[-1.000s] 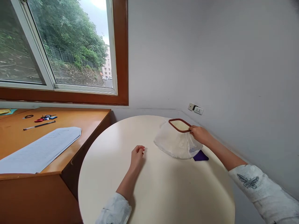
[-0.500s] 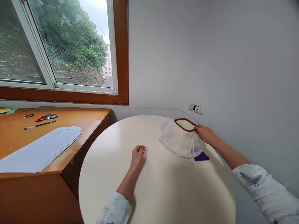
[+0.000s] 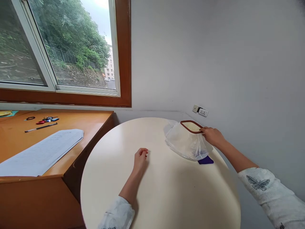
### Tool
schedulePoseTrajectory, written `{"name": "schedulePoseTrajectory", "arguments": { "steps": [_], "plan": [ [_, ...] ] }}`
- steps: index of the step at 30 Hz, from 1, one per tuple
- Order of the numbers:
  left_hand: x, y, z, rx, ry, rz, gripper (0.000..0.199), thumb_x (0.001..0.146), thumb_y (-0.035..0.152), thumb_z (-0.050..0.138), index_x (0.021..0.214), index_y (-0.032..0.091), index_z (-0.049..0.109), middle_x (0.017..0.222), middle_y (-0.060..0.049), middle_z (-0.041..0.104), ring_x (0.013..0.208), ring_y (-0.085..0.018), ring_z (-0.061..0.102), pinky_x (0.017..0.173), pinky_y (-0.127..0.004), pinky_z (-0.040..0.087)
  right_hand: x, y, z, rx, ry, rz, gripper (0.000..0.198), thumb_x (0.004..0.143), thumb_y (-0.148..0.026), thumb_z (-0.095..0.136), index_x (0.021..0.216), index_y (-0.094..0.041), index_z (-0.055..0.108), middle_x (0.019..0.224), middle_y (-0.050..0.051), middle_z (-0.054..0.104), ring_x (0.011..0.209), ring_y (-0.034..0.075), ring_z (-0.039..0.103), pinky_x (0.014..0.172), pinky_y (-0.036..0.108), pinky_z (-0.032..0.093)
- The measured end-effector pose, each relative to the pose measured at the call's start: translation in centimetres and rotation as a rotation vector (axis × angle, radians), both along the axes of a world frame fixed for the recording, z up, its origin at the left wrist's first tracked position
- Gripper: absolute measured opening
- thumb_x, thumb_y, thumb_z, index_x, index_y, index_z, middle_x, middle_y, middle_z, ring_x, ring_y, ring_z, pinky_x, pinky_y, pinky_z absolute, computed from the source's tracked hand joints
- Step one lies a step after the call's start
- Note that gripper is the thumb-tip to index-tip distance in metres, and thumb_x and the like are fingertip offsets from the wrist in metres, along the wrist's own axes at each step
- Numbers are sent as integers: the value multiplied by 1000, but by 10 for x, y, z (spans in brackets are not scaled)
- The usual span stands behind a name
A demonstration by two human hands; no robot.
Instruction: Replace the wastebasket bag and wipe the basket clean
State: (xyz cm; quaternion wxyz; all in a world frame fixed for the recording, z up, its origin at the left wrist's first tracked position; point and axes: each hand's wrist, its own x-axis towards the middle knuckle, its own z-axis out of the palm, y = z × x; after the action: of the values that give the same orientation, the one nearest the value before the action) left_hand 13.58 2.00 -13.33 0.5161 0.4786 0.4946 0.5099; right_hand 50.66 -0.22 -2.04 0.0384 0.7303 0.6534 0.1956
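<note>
On the right half of the round cream table [image 3: 107, 178] is a translucent white bag [image 3: 183, 144] with a reddish-brown, rounded four-sided handle frame [image 3: 192, 121] at its top. My right hand [image 3: 213, 136] grips the right end of that frame, thumb and fingers closed on it. The bag's lower edge droops onto the table and partly covers a dark purple flat piece [image 3: 206, 160]. Left of the bag, my left hand [image 3: 140, 159] rests on the table with its fingers curled in, nothing seen in them.
A brown wooden desk [image 3: 95, 125] stands at the left, bearing white papers [image 3: 50, 151], a pen [image 3: 41, 127], a black ring [image 3: 30, 118] and a cluster of small red and blue items [image 3: 49, 119]. Wall sockets [image 3: 203, 112] sit behind the table, below a grey wall.
My right hand has shifted slightly to the right with the handle frame, and the bag has followed it a little. My left hand stays put.
</note>
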Motion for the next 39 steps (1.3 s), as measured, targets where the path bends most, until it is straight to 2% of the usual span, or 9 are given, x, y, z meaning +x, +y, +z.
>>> {"name": "schedulePoseTrajectory", "arguments": {
  "steps": [4,7,12,17,19,21,23,30,39],
  "plan": [
    [-1,1,0,5,-7,4,16,65,28,49,73,18,59,77,-4,57,63,-13,48,61,-26,41,-29,-7,14,168,6,64,44,82,-7,34,122,-18,49,120,12,54,100,26,53,79,39,39],
    [-2,3,0,9,-11,25,17,64,28,50,73,18,59,77,-5,58,63,-14,48,60,-27,42,-65,-11,12,253,137,258,41,83,-10,36,120,-18,52,123,11,52,108,25,49,89,39,37],
    [-2,3,2,5,-7,53,16,64,27,49,73,17,59,77,-4,57,60,-12,48,60,-27,43,-132,-12,-30,206,407,523,39,87,-18,32,121,-19,52,123,9,54,117,22,44,100,41,32],
    [0,4,3,1,11,52,16,64,27,49,73,17,58,74,-4,56,57,-11,47,58,-26,42,-168,18,-68,81,792,653,46,89,-30,33,135,-25,35,140,3,37,130,19,30,108,42,24],
    [1,4,4,6,21,54,16,65,26,48,73,17,57,73,-3,56,58,-11,47,58,-26,42,-169,39,-79,66,1081,589,51,89,-36,34,138,-26,28,142,2,34,130,17,30,107,39,28],
    [2,5,5,9,31,54,16,65,27,47,73,17,57,74,-3,55,58,-11,47,59,-26,42,-164,58,-92,59,1355,440,53,89,-38,33,140,-25,24,141,4,36,128,15,36,103,35,34],
    [2,5,6,11,40,51,16,65,27,47,73,17,57,74,-3,55,58,-11,47,59,-25,42,-154,72,-107,78,1471,313,52,89,-39,32,139,-26,25,139,7,40,124,16,41,99,35,38],
    [6,10,5,4,70,38,16,66,28,47,72,18,57,72,-2,56,58,-11,46,57,-24,41,-114,85,-156,197,1446,165,56,88,-39,30,139,-14,26,136,15,41,124,20,42,100,40,36],
    [10,12,4,16,117,42,15,67,26,47,72,17,58,72,-3,56,58,-12,47,57,-24,41,-90,90,-164,365,1239,67,55,85,-33,33,135,-12,32,138,16,37,129,26,32,105,48,25]
  ]
}}
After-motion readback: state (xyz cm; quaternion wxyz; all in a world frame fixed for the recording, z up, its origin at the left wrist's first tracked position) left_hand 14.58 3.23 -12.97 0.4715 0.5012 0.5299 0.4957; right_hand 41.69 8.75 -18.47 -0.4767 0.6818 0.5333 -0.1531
